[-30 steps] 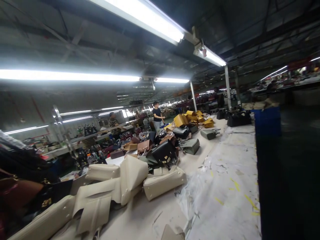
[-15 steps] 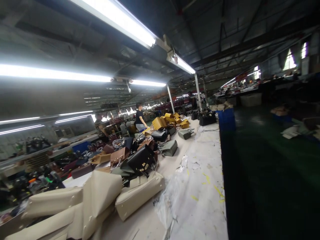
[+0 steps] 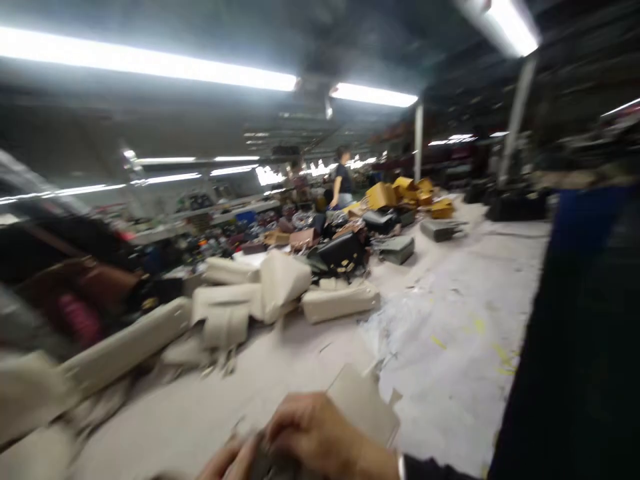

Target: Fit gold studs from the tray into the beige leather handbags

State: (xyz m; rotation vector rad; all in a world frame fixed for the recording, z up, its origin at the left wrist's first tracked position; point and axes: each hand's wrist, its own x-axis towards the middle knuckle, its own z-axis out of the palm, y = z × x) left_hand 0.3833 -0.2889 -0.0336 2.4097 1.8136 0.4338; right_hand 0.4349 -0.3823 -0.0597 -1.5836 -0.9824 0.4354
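At the bottom edge, my right hand (image 3: 320, 433) comes in from the right, in a dark sleeve. Its fingers are curled and closed at a dark grey item (image 3: 277, 461), too blurred and cut off to name. My left hand (image 3: 233, 460) is just left of it, mostly below the frame; its fingers press together against the same item. Beside my right hand lies a flat cream piece (image 3: 363, 403) on the white-covered table (image 3: 300, 360). Cream handbags (image 3: 340, 301) lie on their sides beyond my hands and off to the left.
Farther along the table are black (image 3: 345, 250), grey (image 3: 397, 249) and yellow handbags (image 3: 383, 195). Crumpled clear plastic (image 3: 393, 323) and yellow scraps lie on the right half. Another person (image 3: 343, 180) stands at the far side. A blue bin (image 3: 583, 220) is by the right edge.
The view has swung left and is blurred by motion. Both my hands and the dark item have come into view at the bottom, as has the flat cream piece.
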